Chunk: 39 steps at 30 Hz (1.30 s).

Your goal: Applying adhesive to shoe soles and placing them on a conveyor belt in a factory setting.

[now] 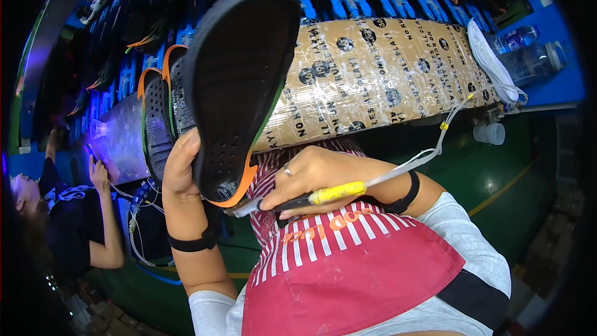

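Observation:
My left hand (pixel 180 165) grips a large black shoe sole (pixel 239 81) near its heel, thumb against the edge. The sole is raised and tilted, its hollow, perforated inner face toward me; an orange rim curves round the heel and a green line edges one side. My right hand (pixel 314 177) is closed around a glue brush (pixel 339 193) with a yellow-wrapped handle and a thin pale hose running from it. The bristle end lies at the orange heel rim; I cannot tell whether it touches. Two similar soles (pixel 155 124) stand just left of my left hand.
A taped cardboard sheet (pixel 373 74) covers the bench before me. At its right lie a white shoe-shaped piece (pixel 488 56), a clear bottle (pixel 528 65) and a small cup (pixel 489 134). Blue racks (pixel 348 3) line the back. Another person's hand (pixel 99 175) works at left.

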Motion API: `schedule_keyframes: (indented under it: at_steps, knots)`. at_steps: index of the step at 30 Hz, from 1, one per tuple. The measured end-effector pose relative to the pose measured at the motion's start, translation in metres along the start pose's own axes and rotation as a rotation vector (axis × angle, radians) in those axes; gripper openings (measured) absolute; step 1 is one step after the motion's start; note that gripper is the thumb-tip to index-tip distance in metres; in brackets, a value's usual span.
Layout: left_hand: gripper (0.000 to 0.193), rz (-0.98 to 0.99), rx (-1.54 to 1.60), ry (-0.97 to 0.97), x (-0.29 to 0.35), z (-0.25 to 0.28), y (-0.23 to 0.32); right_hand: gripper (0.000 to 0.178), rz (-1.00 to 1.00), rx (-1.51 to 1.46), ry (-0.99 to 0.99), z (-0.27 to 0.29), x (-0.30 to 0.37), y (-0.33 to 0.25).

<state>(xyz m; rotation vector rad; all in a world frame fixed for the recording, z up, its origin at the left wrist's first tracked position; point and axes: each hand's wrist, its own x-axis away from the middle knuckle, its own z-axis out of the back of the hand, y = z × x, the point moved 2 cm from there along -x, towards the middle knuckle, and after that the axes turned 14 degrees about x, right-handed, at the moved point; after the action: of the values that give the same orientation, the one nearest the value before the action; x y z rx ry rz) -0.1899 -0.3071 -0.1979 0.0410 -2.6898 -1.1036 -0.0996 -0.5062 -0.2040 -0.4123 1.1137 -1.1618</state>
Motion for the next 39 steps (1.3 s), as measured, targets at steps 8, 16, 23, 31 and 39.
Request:
schedule_keyframes:
  at_steps: [8, 16, 23, 31, 39]
  knots:
    - [0.047, 0.132, -0.131, 0.038, -0.007, -0.017, 0.006, 0.026, -0.052, 0.003, 0.014, 0.0, -0.003, 0.001]
    - [0.045, 0.118, -0.097, 0.022, -0.011, -0.021, 0.007, 0.028, -0.202, -0.088, 0.134, 0.004, 0.0, 0.005]
    - [0.045, 0.078, -0.024, -0.065, -0.013, -0.014, 0.007, 0.028, -0.126, -0.29, 0.098, 0.002, 0.005, 0.001]
    - [0.052, -0.072, 0.211, -0.017, -0.013, 0.001, -0.006, 0.029, -0.087, -0.212, 0.094, 0.003, 0.004, -0.002]
    - [0.048, 0.064, -0.044, 0.013, -0.015, -0.02, 0.005, 0.028, -0.068, -0.034, 0.138, 0.006, 0.002, -0.002]
